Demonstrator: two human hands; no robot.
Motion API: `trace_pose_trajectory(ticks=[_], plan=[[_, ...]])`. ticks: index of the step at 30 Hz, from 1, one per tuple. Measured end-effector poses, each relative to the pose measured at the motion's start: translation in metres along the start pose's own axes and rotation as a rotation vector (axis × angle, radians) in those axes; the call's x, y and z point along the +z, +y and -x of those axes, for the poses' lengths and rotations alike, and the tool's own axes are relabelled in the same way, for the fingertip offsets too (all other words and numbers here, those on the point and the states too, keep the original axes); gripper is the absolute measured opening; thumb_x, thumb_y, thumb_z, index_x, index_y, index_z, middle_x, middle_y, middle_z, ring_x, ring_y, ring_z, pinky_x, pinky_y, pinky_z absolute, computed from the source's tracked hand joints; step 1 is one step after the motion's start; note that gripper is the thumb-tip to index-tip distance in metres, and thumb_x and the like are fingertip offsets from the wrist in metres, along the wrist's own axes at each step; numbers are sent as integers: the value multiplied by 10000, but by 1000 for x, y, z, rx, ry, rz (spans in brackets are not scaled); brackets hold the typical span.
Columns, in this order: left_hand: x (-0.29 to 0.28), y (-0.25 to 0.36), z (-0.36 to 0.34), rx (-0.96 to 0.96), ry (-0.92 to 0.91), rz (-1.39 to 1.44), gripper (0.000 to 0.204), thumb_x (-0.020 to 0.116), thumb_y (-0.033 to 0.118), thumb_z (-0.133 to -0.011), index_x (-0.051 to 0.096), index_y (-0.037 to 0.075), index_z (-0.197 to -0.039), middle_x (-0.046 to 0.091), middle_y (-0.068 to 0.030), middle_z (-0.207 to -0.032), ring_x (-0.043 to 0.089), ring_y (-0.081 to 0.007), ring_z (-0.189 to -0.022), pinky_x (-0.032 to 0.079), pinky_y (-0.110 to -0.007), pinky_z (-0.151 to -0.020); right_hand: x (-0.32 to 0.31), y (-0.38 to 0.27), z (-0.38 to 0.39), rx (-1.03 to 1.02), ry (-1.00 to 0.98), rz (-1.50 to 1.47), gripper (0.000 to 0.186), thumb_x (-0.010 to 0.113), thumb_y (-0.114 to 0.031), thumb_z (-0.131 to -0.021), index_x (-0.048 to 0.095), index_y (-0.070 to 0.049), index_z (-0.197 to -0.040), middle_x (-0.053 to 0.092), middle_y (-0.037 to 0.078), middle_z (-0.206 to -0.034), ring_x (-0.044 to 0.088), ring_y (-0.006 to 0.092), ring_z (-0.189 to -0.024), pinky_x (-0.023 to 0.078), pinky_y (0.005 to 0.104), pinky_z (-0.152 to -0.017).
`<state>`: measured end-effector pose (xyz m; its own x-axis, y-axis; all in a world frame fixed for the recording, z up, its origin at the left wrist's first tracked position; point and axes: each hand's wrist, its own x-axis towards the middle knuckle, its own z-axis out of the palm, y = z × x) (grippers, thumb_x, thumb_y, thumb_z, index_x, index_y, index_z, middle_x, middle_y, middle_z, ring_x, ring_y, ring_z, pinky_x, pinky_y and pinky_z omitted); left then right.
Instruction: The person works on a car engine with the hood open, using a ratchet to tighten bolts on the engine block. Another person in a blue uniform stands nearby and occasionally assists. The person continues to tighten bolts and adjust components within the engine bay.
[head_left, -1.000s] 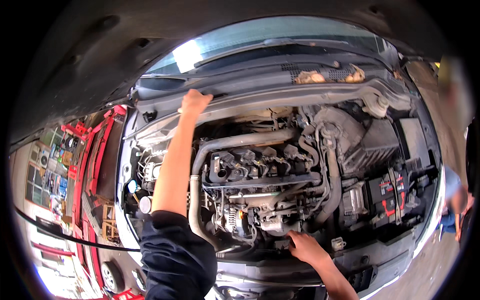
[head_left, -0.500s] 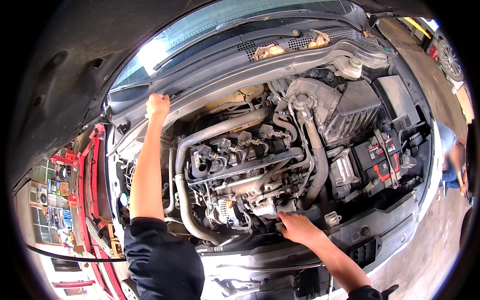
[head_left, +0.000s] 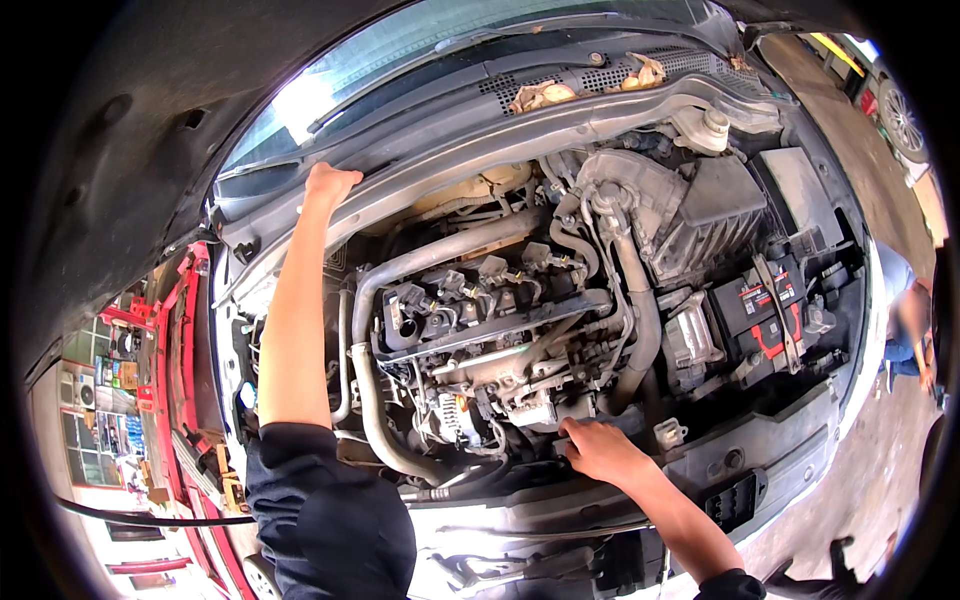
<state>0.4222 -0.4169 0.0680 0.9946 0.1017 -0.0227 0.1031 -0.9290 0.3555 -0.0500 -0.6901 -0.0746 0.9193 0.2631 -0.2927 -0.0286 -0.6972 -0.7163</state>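
Observation:
I lean over an open car engine bay. My left hand (head_left: 330,186) is at the far left, closed at the edge of the grey plastic cowl panel (head_left: 450,150) below the windshield. A short dark shape lies beside its fingers, and what they grip is hidden. Near the front of the bay, my right hand (head_left: 603,449) is curled, its fingers pressed down beside the engine's (head_left: 490,320) lower front. Whatever sits under those fingertips cannot be made out. Between my arms, the engine's top shows several ignition coils (head_left: 455,287) with wires and a curved grey pipe (head_left: 368,400).
To the right are the air filter box (head_left: 715,205) and a black battery (head_left: 760,312). Dry leaves (head_left: 543,96) lie on the cowl. The raised hood (head_left: 120,150) hangs over the left. Red lift beams (head_left: 180,360) stand outside. Another person (head_left: 908,320) crouches at the far right.
My left hand has moved slightly away from me and to the right along the cowl, its wrist turning. The right hand has barely shifted. The view has moved a little.

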Motion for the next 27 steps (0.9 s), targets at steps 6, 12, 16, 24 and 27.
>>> trace_pose_trajectory(ticks=[6, 12, 16, 24, 27], plan=[[8, -22, 25, 173, 338, 625, 323, 787, 241, -758, 711, -10, -946, 705, -146, -861, 651, -178, -813, 503, -297, -786, -4, -11, -3, -75, 63, -81, 223, 567, -78, -792, 535, -13, -1003, 636, 218, -770, 628, 406, -753, 496, 500, -681], [59, -5, 143, 482, 679, 503, 77, 704, 72, -819, 713, 28, -881, 700, -108, -876, 653, -168, -809, 517, -296, -767, -6, -6, -6, -171, 242, -140, 231, 586, -46, -816, 525, -52, -1039, 641, 170, -785, 631, 373, -737, 511, 443, -650], [130, -9, 186, 449, 118, 628, 64, 723, 30, -788, 701, 11, -845, 680, -112, -880, 653, -154, -797, 525, -274, -736, -5, -8, -8, -201, 233, -156, 236, 590, -52, -822, 525, -59, -1048, 642, 163, -790, 631, 363, -732, 508, 444, -653], [183, -13, 185, 407, -179, 480, 116, 716, 44, -816, 703, -4, -921, 719, -94, -829, 670, -118, -753, 513, -260, -713, -12, -12, -4, -150, 199, -191, 204, 582, -34, -797, 552, -16, -998, 610, 187, -706, 610, 378, -686, 479, 468, -620], [183, -16, 178, 434, -144, 523, 126, 700, 41, -829, 702, -6, -946, 717, -106, -853, 660, -113, -772, 507, -258, -720, -12, -13, -5, -148, 191, -221, 214, 578, -32, -806, 543, -25, -1017, 618, 184, -717, 612, 383, -699, 485, 467, -635]])
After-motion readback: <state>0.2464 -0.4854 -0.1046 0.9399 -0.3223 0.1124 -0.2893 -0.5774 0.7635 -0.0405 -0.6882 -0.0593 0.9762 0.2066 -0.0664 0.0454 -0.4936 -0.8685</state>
